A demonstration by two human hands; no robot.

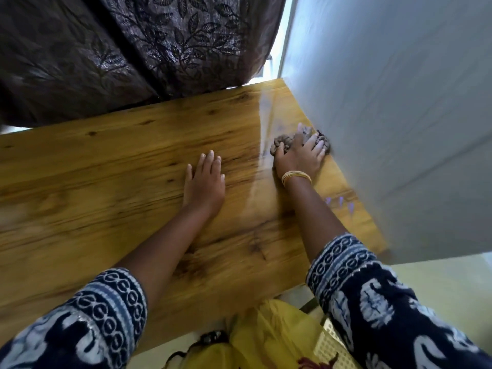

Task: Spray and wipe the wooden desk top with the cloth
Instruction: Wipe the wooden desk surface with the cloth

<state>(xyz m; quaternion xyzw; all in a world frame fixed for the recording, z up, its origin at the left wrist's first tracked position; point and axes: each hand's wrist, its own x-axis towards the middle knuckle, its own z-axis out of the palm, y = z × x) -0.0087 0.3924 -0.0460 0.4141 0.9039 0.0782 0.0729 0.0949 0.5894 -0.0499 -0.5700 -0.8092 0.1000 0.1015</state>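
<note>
The wooden desk top (106, 187) fills the middle of the head view, with a glossy streak running down its right part. My right hand (299, 155) presses a crumpled brown cloth (282, 145) onto the desk, tight against the wall at the right edge. Part of the cloth pokes out past my fingers; the rest is under the hand. My left hand (203, 182) lies flat on the wood to the left of it, fingers slightly apart, holding nothing. No spray bottle is in view.
A pale blue-grey wall (399, 115) borders the desk's right side. A dark leaf-patterned curtain (133, 49) hangs over the far edge. Yellow fabric (266, 339) lies below the near edge.
</note>
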